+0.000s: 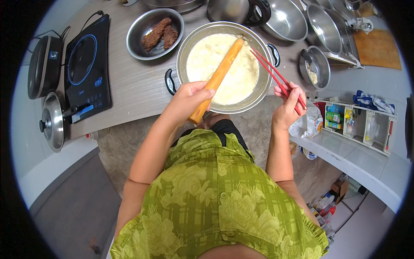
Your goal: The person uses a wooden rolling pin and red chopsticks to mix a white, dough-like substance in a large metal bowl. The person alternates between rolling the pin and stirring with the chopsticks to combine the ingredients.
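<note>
My left hand (194, 98) grips the lower part of a wooden rolling pin (223, 69), which slants over a wide steel pot (182, 61) with black side handles. The far end of the stick is above the pot's far right part, by the pale, creamy mixture (207, 55) inside. In my right hand (289, 105) is a pair of red chopsticks (275, 73), held at the pot's right side with the tips over the mixture near the stick's far end. Whether the tips touch the mixture cannot be told.
A steel bowl (131, 48) with brown fried-looking pieces (158, 34) stands left of the pot. Farther left are an induction cooktop (87, 71) and a glass lid (53, 121). A kettle (228, 11), steel bowls (284, 21) and a small steel pot (323, 73) stand behind and right.
</note>
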A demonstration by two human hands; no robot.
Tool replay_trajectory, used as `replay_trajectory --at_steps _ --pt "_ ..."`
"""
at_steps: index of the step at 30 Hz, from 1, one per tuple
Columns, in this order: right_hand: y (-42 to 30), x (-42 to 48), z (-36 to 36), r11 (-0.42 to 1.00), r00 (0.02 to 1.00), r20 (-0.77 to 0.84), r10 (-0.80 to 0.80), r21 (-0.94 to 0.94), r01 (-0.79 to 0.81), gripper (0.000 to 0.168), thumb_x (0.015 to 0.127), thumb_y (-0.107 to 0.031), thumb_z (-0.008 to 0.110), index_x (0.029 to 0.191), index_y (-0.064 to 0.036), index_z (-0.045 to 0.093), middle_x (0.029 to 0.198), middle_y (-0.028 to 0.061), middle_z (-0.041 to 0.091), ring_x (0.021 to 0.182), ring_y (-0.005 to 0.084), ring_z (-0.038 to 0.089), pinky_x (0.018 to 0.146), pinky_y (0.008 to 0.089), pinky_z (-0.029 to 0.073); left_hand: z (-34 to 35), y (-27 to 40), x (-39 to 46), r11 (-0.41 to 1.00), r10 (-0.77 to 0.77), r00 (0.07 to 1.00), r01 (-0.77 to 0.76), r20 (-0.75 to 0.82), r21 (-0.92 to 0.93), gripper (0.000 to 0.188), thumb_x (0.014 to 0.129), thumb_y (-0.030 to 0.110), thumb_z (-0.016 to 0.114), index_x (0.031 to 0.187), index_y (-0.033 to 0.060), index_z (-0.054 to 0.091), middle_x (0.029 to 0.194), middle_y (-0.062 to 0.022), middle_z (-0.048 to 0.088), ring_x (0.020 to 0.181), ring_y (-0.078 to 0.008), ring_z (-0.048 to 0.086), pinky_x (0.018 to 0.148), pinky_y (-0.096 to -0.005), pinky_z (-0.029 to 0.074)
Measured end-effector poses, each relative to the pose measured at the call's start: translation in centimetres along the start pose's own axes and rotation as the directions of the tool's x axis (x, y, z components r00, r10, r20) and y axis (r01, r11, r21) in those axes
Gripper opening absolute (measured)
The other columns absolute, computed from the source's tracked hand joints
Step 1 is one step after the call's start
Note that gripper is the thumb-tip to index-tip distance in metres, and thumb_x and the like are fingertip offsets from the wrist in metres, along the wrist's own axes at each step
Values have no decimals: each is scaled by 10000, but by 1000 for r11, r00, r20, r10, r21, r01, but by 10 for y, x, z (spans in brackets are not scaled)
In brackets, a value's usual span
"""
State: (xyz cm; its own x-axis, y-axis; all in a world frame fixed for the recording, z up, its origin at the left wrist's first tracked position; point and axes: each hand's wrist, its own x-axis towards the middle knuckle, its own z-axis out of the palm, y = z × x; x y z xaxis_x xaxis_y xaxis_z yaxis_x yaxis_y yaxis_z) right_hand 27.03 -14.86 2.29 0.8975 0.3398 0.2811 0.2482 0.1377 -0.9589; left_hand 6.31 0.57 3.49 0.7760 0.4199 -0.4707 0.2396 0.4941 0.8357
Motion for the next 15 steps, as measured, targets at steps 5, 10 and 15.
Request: replay_trajectory --at_steps 5,10,15 --pt "2 -1 -2 1000 1000 3 1 -13 -1 253 965 -163 457 977 72 550 804 161 626 624 203 640 579 284 542 3 -4 3 1000 1 1000 -1 1 17 288 859 226 588 985 -31 621 712 -17 568 618 -72 530 552 -223 421" --pt "1 -2 1 1000 999 29 -17 -11 17 260 966 -170 457 986 72 548 810 161 627 634 204 641 582 285 541 -2 -10 21 997 -21 1000 19 17 71 380 859 204 560 1131 -62 575 729 -9 566 622 -68 528 567 -203 422" --pt "0 4 4 999 998 57 -37 -31 39 249 963 -160 465 986 72 552 817 161 629 644 200 641 598 284 542 -5 -5 -7 998 17 1000 -18 -15 -60 339 866 211 566 1099 -34 596 721 3 554 618 -67 534 548 -204 420"
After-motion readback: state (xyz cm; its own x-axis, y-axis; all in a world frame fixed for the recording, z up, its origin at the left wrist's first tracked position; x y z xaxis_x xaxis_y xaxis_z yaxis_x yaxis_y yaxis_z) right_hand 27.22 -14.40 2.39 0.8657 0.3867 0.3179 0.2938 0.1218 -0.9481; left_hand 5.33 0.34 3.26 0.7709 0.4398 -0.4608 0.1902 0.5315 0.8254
